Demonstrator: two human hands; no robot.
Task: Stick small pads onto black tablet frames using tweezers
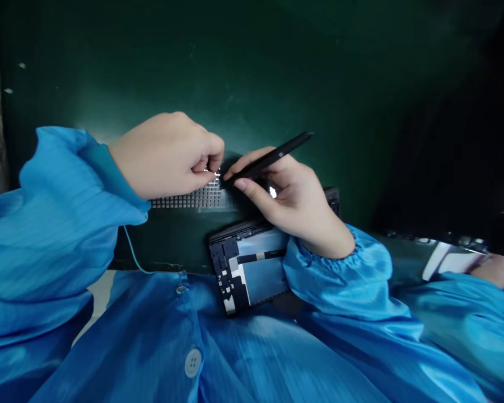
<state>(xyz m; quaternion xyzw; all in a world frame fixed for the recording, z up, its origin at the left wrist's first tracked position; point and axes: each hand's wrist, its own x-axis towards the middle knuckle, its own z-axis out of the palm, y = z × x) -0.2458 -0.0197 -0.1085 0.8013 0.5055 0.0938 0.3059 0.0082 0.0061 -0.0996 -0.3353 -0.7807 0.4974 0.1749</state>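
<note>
My left hand [168,154] is closed in a pinch over the right end of a strip of small silvery parts [193,198] lying on the dark green bench mat [277,73]. What sits between its fingertips is too small to name. My right hand [289,198] grips a black pen-like tool [269,159], its tip pointed at the same spot by the left fingertips. Under my right wrist lies an opened tablet-like device [247,268] with grey panels and black inner parts, near the bench edge.
Both arms wear blue smock sleeves, and the smock front with a button [192,362] fills the foreground. A thin teal cord [132,252] hangs from my left cuff. At the right edge another person's hand [493,270] rests by a white piece [439,258].
</note>
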